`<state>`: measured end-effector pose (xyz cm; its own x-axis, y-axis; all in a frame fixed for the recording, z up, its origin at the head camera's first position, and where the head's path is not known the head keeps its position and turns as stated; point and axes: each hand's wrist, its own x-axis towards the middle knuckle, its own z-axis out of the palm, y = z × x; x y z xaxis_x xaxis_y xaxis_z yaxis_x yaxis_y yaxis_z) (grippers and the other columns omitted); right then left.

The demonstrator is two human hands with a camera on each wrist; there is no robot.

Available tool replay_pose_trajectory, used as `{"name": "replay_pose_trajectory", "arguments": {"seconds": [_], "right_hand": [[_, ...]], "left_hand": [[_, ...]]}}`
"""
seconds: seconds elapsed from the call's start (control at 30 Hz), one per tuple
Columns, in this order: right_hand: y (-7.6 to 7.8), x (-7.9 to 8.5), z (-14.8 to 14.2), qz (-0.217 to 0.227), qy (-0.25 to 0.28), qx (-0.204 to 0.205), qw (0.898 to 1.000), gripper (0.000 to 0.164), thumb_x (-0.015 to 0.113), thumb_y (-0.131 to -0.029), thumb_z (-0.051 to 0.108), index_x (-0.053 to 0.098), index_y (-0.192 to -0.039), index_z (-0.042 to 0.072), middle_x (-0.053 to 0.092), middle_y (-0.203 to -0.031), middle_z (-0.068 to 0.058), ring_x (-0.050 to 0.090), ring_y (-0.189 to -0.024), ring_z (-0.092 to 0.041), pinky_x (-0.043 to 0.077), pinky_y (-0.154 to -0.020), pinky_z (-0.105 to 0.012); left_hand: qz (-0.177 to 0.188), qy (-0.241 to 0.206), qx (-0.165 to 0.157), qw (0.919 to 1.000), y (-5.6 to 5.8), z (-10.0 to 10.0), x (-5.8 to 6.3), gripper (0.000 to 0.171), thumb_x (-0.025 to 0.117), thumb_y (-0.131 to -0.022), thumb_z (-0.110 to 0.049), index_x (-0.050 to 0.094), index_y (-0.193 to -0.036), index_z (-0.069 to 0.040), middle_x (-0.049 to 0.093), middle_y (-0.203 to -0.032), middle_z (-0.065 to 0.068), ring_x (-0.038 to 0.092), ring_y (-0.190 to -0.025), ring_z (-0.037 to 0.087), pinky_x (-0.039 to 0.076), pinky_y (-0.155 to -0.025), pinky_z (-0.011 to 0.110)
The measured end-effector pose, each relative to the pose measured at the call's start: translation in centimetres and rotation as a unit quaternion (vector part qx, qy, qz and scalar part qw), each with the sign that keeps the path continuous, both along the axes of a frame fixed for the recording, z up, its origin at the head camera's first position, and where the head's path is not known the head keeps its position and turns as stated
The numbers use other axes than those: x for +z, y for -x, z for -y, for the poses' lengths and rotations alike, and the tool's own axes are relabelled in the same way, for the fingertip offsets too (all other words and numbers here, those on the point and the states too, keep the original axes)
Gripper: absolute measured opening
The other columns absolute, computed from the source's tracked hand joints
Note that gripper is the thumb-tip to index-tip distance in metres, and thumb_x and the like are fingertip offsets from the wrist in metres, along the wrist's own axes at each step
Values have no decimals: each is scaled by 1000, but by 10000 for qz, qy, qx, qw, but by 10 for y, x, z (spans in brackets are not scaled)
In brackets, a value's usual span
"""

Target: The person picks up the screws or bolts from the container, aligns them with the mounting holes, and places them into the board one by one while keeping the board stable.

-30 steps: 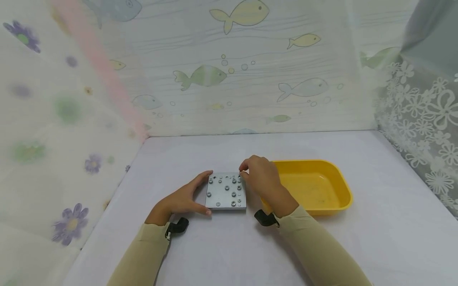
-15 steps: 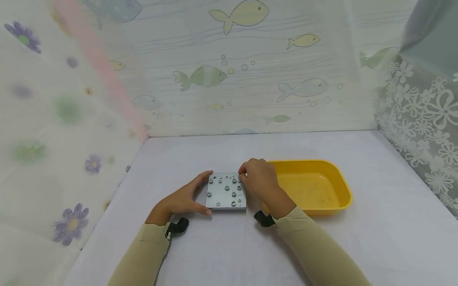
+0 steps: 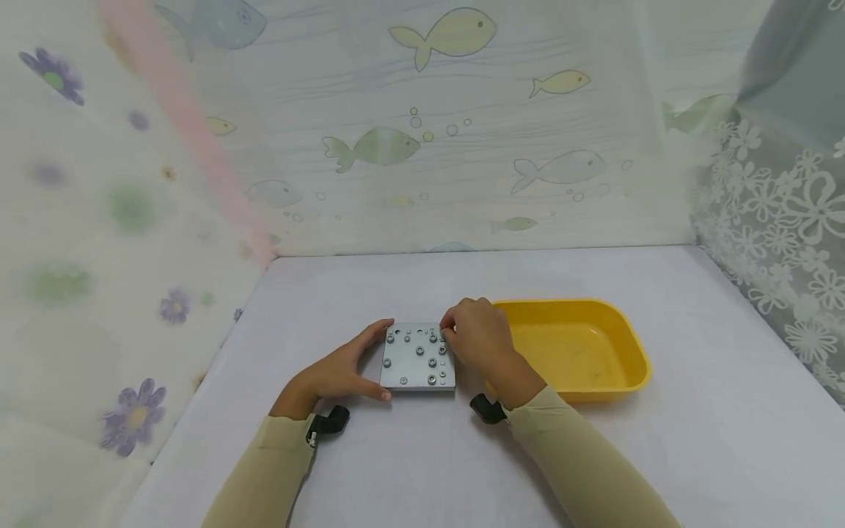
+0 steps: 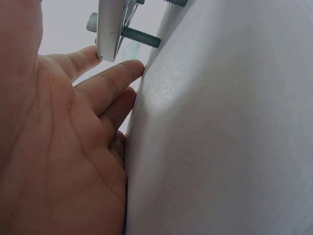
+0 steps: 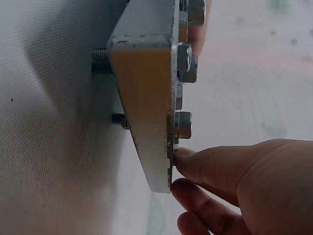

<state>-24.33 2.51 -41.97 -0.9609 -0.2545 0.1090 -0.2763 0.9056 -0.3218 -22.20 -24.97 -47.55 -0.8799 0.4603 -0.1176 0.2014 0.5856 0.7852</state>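
Note:
A silver metal plate [image 3: 400, 367] stands raised off the table on screws whose threaded shanks [image 4: 142, 37] stick out below it. Several socket-head screws [image 5: 184, 125] show their heads on top. My left hand [image 3: 337, 370] holds the plate at its left side, thumb at the near corner and index finger at the far one. At the far right corner, my right hand [image 3: 482, 336] pinches what appears to be a small screw between thumb and index finger. The fingertips hide most of it. In the right wrist view, the right thumb [image 5: 215, 166] meets the plate's top face.
A yellow plastic tray [image 3: 642, 367] stands on the right, partly behind the right hand and forearm. White cloth covers the table [image 3: 409, 469]. Patterned curtains [image 3: 297, 213] enclose the back and sides. Each wrist wears a black camera mount [image 3: 330, 420].
My right hand has shifted slightly toward me at the plate's far right corner, its fingertips now covering the small screw. The left hand keeps its hold on the plate. The head view has tilted slightly.

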Motion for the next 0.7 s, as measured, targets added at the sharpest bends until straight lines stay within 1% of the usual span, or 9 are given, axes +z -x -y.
{"name": "replay_pose_trajectory", "arguments": {"seconds": [0.23, 0.43, 0.7], "right_hand": [[-1, -1, 0, -23, 98, 1, 9999, 12, 73, -95, 25, 84, -101, 26, 74, -101, 6, 61, -99, -21, 52, -85, -38], [-1, -2, 0, -84, 114, 25, 9999, 12, 73, -95, 24, 84, -100, 26, 73, -100, 6, 61, -98, -21, 52, -84, -39], [-2, -2, 0, 6, 59, -4, 10000, 13, 71, -96, 25, 83, -101, 25, 70, -101, 4, 57, -98, -22, 51, -85, -38]], "left_hand": [[-3, 12, -9, 10000, 0, 0, 1, 132, 98, -62, -47, 17, -166, -34, 27, -170, -8, 15, -160, 19, 9, -129, 57], [-13, 77, 21, 10000, 0, 0, 0, 132, 98, -62, -47, 17, -166, -34, 26, -170, -7, 15, -161, 19, 9, -129, 56], [-14, 59, 19, 10000, 0, 0, 0, 132, 98, -62, -46, 17, -165, -34, 27, -170, -8, 15, -160, 19, 10, -129, 57]]}}
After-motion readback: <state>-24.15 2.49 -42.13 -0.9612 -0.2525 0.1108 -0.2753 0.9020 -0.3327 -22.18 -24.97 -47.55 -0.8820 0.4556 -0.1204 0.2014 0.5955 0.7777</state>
